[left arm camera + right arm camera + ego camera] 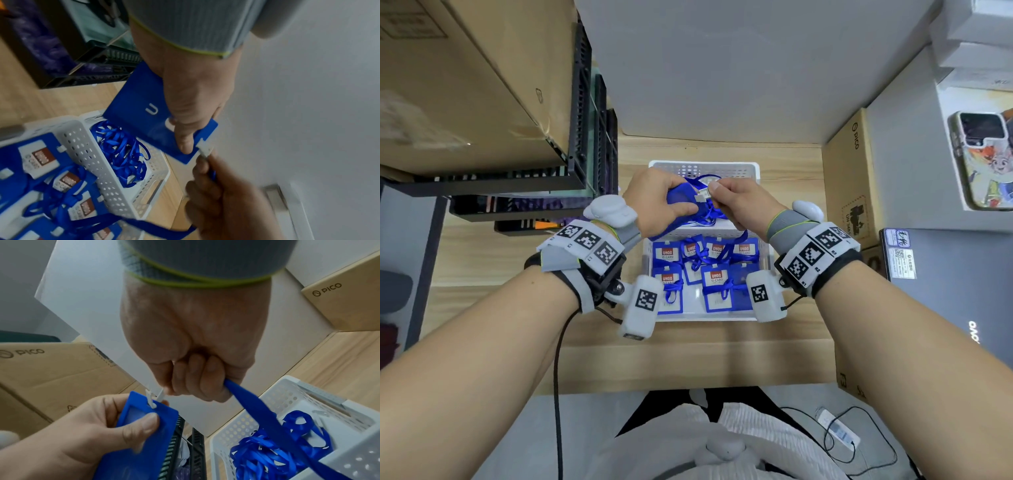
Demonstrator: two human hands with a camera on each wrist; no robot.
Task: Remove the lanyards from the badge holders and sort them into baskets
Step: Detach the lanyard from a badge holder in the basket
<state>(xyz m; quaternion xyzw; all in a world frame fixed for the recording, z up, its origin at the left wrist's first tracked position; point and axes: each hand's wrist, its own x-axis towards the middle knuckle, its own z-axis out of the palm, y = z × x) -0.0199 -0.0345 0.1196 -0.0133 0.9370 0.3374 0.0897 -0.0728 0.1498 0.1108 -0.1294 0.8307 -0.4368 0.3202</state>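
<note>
Above the far white basket (703,165), my left hand (654,198) grips a blue badge holder (681,202) by its body. My right hand (743,202) pinches the white clip (703,196) at the holder's top edge and also holds the blue lanyard strap (257,404), which trails down to the baskets. In the left wrist view the clip (205,148) still touches the holder (144,104). The far basket (152,191) holds a pile of loose blue lanyards (123,155). Several badge holders with lanyards (712,277) lie in the near white basket (705,318).
A black wire rack (585,130) with cardboard boxes stands to the left of the baskets. A PICO cardboard box (849,185) stands to the right, with a closed laptop (941,291) and a phone (983,161) beyond it. Both baskets sit on a wooden table (688,359).
</note>
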